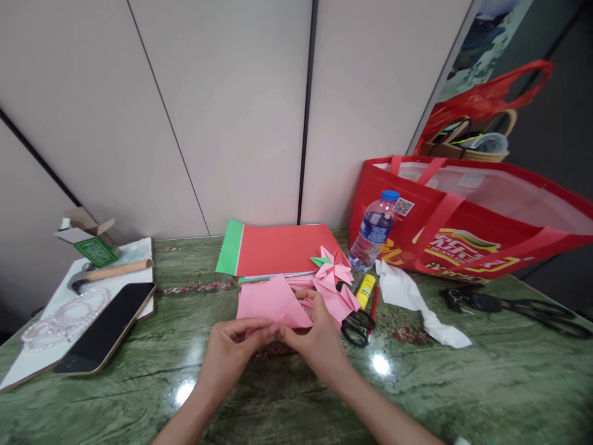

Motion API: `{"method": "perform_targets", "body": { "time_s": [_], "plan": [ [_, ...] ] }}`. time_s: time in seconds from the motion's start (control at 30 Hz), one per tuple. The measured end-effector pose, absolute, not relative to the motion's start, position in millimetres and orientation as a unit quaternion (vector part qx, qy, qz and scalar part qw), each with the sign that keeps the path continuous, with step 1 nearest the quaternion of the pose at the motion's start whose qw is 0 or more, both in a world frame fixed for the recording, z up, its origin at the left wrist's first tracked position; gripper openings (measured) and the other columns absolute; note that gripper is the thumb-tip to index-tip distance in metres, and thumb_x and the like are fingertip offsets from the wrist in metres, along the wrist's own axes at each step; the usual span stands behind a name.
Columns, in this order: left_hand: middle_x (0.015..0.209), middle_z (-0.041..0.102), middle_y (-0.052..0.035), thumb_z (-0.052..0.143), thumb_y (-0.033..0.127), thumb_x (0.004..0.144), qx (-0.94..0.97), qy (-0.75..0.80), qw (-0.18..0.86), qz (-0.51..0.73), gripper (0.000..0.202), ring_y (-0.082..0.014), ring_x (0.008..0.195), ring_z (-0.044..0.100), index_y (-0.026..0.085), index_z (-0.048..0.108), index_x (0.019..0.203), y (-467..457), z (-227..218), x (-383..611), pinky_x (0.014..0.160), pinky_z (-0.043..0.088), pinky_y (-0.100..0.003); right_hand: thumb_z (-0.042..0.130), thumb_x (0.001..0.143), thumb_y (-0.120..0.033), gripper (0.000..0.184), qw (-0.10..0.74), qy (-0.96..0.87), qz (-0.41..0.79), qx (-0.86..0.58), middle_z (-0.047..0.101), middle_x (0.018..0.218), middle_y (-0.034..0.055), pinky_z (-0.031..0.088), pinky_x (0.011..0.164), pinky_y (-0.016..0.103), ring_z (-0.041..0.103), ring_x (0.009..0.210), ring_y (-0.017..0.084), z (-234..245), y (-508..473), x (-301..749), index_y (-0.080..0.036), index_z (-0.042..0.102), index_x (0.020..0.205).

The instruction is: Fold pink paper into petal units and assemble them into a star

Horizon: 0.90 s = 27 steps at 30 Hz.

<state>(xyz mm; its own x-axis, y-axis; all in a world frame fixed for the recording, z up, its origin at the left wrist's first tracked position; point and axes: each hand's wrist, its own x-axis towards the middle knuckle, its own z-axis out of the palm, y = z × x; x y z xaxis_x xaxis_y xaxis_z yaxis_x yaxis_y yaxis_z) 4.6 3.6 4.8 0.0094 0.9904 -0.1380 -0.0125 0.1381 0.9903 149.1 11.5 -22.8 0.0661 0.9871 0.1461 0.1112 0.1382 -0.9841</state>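
Fingertips of your left hand (pixel 231 349) and right hand (pixel 317 340) pinch the pink paper (pixel 271 303) mid-worktop (pixel 463 383), so align its edges, then crease firmly.

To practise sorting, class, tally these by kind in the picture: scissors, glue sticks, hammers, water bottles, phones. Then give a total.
Scissors: 2
Glue stick: 1
Hammer: 1
Water bottle: 1
Phone: 1
Total: 6

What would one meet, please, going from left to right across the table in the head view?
Phone, pink paper, glue stick, white paper, large scissors.
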Motion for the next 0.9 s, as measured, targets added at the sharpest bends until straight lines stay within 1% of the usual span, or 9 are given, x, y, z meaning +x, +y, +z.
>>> {"method": "perform_targets", "body": {
  "time_s": [0.1,0.17,0.27,0.37,0.6,0.7,0.8,0.9],
  "plan": [
    [0.070,0.073,-0.0066,0.074,0.021,0.055,0.433,0.514,0.563,0.481,0.016,-0.0215,0.069,0.068,0.014,0.072,0.070,5.1,3.2,2.5,0.068,0.054,-0.027,0.058,0.064,-0.017,0.042,0.530,-0.487,0.528,-0.451,0.061,0.072,-0.0015,0.052,0.055,0.032,0.063,0.056,0.017,-25.4,14.9,148.8,-0.022,0.032,0.097],
    [0.070,0.073,-0.0064,0.074,0.020,0.054,0.416,0.511,0.570,0.489,0.017,-0.0213,0.069,0.068,0.014,0.072,0.070,6.2,2.6,0.6,0.069,0.054,-0.027,0.056,0.065,-0.017,0.042,0.538,-0.450,0.583,-0.410,0.062,0.071,-0.0023,0.054,0.055,0.033,0.065,0.054,0.018,-26.1,16.9,148.2,-0.023,0.029,0.097],
    [0.068,0.073,-0.0058,0.075,0.018,0.053,0.399,0.513,0.574,0.498,0.019,-0.0201,0.066,0.068,0.013,0.072,0.070,7.9,3.1,-2.1,0.068,0.054,-0.027,0.054,0.065,-0.018,0.040,0.541,-0.420,0.630,-0.367,0.062,0.067,-0.0041,0.054,0.054,0.032,0.066,0.056,0.019,-24.7,18.9,147.4,-0.023,0.028,0.095],
    [0.064,0.073,-0.0043,0.075,0.017,0.052,0.388,0.514,0.576,0.504,0.018,-0.0180,0.062,0.067,0.014,0.072,0.069,9.2,4.4,-4.0,0.066,0.054,-0.026,0.051,0.064,-0.017,0.037,0.536,-0.405,0.655,-0.346,0.062,0.062,-0.0056,0.054,0.055,0.032,0.068,0.060,0.020,-22.1,19.9,147.5,-0.024,0.028,0.093],
    [0.065,0.072,-0.0038,0.076,0.016,0.050,0.354,0.505,0.608,0.500,0.019,-0.0155,0.060,0.066,0.014,0.072,0.068,11.7,7.3,-8.8,0.065,0.055,-0.024,0.044,0.059,-0.016,0.036,0.507,-0.380,0.701,-0.328,0.063,0.066,-0.0043,0.053,0.057,0.032,0.068,0.069,0.020,-16.6,19.1,150.8,-0.024,0.031,0.091],
    [0.066,0.072,-0.0048,0.077,0.014,0.050,0.339,0.501,0.619,0.500,0.021,-0.0145,0.059,0.066,0.012,0.071,0.070,13.4,9.1,-12.3,0.064,0.055,-0.022,0.047,0.061,-0.018,0.034,0.509,-0.354,0.726,-0.296,0.063,0.066,-0.0039,0.052,0.062,0.035,0.068,0.070,0.020,-10.6,17.6,152.5,-0.024,0.031,0.091],
    [0.067,0.072,-0.0059,0.077,0.014,0.050,0.327,0.492,0.625,0.510,0.021,-0.0149,0.060,0.067,0.012,0.071,0.071,15.1,9.3,-14.7,0.064,0.055,-0.022,0.052,0.064,-0.019,0.034,0.512,-0.331,0.751,-0.253,0.064,0.068,-0.0028,0.051,0.069,0.039,0.067,0.072,0.020,-5.5,16.6,153.9,-0.024,0.032,0.091],
    [0.066,0.072,-0.0056,0.076,0.016,0.052,0.352,0.496,0.598,0.522,0.021,-0.0153,0.060,0.066,0.011,0.071,0.071,14.7,7.3,-13.1,0.062,0.054,-0.022,0.060,0.066,-0.023,0.039,0.520,-0.338,0.742,-0.255,0.066,0.073,0.0004,0.049,0.075,0.042,0.067,0.073,0.020,-6.6,16.1,153.0,-0.022,0.033,0.095]
  ]
}}
